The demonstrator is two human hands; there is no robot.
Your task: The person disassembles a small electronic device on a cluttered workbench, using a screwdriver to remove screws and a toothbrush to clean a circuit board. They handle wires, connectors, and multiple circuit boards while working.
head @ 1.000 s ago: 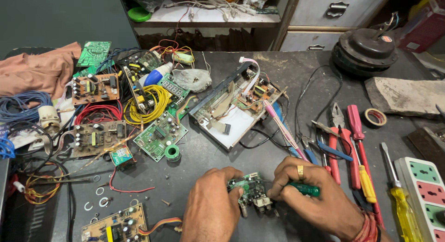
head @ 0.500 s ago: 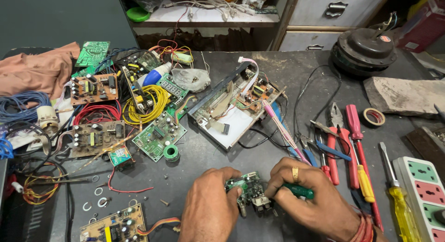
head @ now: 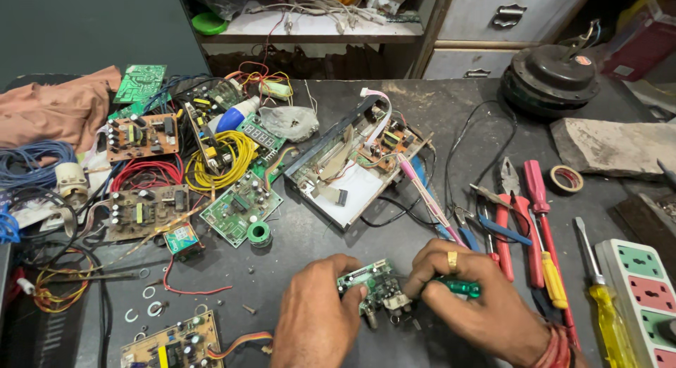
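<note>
Dark, scuffed workbench (head: 422, 128) is lying under a litter of boards, wire coils and hand tools. Near its front edge the left hand (head: 315, 319) is pinching the left end of a small green printed circuit board studded with components (head: 373, 283), thumb and fingertips clamped on its edge. The right hand (head: 479, 304) is closed round a green-handled screwdriver (head: 461, 288), its tip seemingly meeting the board's right side, though fingers are hiding the contact. Board is looking light, rigid and brittle, with fragile solder joints and protruding parts; the bare edges are the safest hold, as it is now being gripped. Its long axis is running roughly left to right, component face tilted upward toward the wearer. Red-handled pliers (head: 507, 220) are lying just right of the hands.
</note>
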